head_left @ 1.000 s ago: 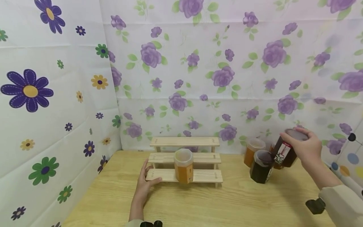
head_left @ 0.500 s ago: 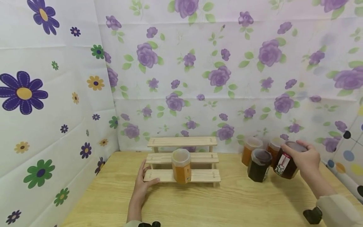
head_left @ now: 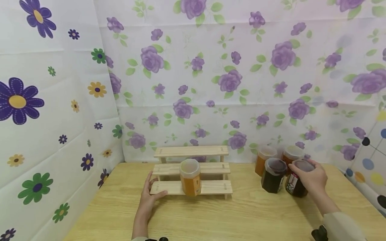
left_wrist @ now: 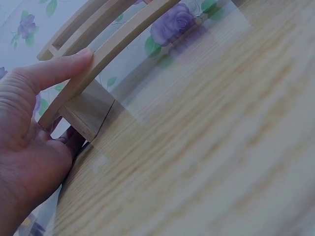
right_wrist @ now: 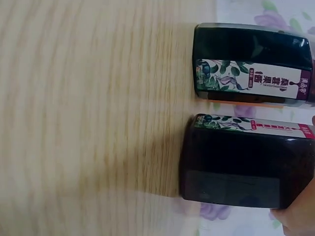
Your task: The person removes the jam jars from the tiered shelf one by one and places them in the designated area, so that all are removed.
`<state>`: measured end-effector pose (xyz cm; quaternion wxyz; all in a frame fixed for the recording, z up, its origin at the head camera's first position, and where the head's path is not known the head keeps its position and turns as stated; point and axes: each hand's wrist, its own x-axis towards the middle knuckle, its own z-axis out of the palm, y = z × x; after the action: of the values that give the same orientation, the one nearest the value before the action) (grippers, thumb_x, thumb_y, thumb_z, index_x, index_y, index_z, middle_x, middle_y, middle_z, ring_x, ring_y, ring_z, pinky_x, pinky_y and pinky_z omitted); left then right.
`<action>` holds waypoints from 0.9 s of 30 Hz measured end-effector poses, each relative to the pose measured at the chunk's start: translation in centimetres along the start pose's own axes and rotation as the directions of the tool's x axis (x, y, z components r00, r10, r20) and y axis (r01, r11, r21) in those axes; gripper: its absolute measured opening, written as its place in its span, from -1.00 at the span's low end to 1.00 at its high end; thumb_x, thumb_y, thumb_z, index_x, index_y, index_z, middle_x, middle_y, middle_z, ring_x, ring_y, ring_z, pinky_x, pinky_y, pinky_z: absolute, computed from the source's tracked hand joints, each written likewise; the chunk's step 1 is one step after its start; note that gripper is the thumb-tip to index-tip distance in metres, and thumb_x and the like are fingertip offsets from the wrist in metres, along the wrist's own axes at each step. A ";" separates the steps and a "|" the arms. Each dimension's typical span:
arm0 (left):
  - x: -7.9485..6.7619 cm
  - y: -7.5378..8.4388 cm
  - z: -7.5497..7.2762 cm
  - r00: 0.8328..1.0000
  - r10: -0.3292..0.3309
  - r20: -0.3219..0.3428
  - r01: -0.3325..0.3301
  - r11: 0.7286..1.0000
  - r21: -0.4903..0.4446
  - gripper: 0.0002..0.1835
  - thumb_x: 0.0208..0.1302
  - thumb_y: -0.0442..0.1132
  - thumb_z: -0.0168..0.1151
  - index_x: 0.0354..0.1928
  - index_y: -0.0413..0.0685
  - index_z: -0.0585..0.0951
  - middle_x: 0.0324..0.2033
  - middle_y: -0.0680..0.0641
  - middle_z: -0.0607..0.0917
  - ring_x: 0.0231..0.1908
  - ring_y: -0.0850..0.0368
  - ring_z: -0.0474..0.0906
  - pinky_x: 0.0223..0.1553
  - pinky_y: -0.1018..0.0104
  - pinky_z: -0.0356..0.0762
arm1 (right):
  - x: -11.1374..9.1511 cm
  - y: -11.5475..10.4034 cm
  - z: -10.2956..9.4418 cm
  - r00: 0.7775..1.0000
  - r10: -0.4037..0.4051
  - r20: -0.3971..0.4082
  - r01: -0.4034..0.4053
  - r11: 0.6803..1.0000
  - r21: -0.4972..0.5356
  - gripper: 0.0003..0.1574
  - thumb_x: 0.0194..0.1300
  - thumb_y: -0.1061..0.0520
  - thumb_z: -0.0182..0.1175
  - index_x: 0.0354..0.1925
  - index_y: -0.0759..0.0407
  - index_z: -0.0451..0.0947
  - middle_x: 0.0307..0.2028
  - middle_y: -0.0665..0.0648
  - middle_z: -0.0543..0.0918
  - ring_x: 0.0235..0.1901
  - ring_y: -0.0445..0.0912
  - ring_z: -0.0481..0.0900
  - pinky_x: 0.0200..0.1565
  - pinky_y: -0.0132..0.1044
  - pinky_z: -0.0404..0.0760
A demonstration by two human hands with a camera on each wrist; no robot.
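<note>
My right hand (head_left: 315,179) grips a dark jam jar (head_left: 295,188) from above, around its lid. The jar stands upright at the table, and its printed label shows in the right wrist view. Beside it is a second dark jam jar (right_wrist: 251,44), a narrow gap apart. My left hand (head_left: 145,201) holds the left end of a three-step wooden rack (head_left: 215,187). In the left wrist view, that thumb (left_wrist: 74,66) lies on the lowest plank while the other fingers are partly hidden behind it. An orange jar (head_left: 191,184) with a pale lid stands on the lowest step.
Two more orange jars, one at left (head_left: 260,165) and one at right (head_left: 292,153), stand behind the dark ones near the back wall. Floral cloth (head_left: 181,83) covers the walls behind and to the left. Wooden table (head_left: 217,217) surface extends between rack and jars.
My right hand has lowered the dark jam jar beside the other dark one, and it has gone from tilted to upright. The left hand keeps its hold on the rack.
</note>
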<state>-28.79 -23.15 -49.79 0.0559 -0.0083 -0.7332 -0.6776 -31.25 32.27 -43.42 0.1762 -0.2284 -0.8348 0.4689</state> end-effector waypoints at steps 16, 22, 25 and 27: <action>0.0 -0.1 0.1 1.000 0.000 0.001 0.000 1.000 -0.023 0.18 0.14 -0.39 0.38 0.56 0.34 -0.22 0.46 -0.23 0.10 0.51 -0.31 -0.24 0.37 -0.49 -0.16 | 0.7 0.0 0.7 1.000 0.016 -0.022 -0.015 0.998 0.063 0.16 0.15 -0.25 0.32 0.48 0.24 0.06 0.44 0.43 0.15 0.37 0.38 0.16 0.29 0.29 0.31; 0.0 -0.2 0.1 1.000 -0.011 -0.004 0.011 0.999 -0.034 0.18 0.13 -0.40 0.38 0.56 0.31 -0.22 0.46 -0.24 0.10 0.48 -0.30 -0.08 0.42 -0.39 -0.09 | 1.0 0.0 0.7 1.000 0.015 0.014 -0.015 0.999 0.040 0.21 0.15 -0.28 0.32 0.50 0.26 0.01 0.44 0.45 0.12 0.37 0.39 0.15 0.30 0.29 0.30; 0.1 -0.1 0.1 1.000 -0.016 -0.008 0.016 0.999 -0.037 0.18 0.13 -0.40 0.38 0.56 0.30 -0.22 0.46 -0.23 0.11 0.47 -0.29 -0.02 0.44 -0.33 -0.04 | 1.1 -0.1 0.5 0.999 0.005 0.046 -0.006 1.000 0.023 0.28 0.13 -0.32 0.32 0.50 0.29 -0.03 0.45 0.46 0.10 0.37 0.39 0.15 0.30 0.28 0.30; 0.1 -0.1 0.1 1.000 -0.018 -0.009 0.018 0.999 -0.038 0.18 0.13 -0.40 0.38 0.56 0.30 -0.21 0.46 -0.23 0.11 0.46 -0.28 0.01 0.45 -0.31 -0.03 | 1.1 -0.2 0.3 0.997 0.008 0.071 -0.009 1.000 0.012 0.31 0.13 -0.34 0.31 0.51 0.30 -0.06 0.46 0.47 0.08 0.38 0.39 0.14 0.31 0.28 0.29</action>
<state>-28.87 -23.06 -49.90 0.0533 0.0005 -0.7199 -0.6920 -32.40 32.57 -43.35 0.1458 -0.2141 -0.8367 0.4825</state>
